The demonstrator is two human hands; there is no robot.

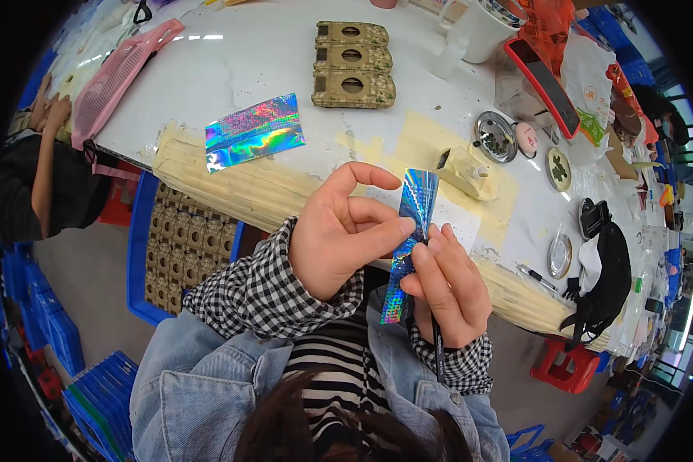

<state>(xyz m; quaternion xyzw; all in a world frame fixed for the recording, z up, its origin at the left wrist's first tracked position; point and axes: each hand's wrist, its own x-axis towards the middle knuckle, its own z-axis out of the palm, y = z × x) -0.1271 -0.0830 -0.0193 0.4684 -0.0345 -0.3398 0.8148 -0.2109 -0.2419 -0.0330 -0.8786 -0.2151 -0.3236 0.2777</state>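
Head view: My L hand (pixel 339 239) comes in from lower L, wrist raised, back of hand twd me; thumb and a fingertip clamped on the shiny foil strip (pixel 420 192) near its middle. Index arched high, its tip beside the strip's upper end.

My R hand (pixel 454 296) is opp. – lower, close to my chest, fingers bent, tips pressed tog. on the same strip just below the L thumb. R thumb partly hidden. A slim black tool (pixel 438 350) runs down from the R palm past the cuff; exact hold on it – can't tell.

Strip location: between both hands, approx. upright, top end fanned, bottom end hanging free, over the near edge of the white table (pixel 262 65).

Beyond L hand: foil sheet (pixel 254 132) flat on table; farther off, three camo-patterned parts (pixel 353 66) in a row. Cream block (pixel 463 175) near R fingertips, apart from them.
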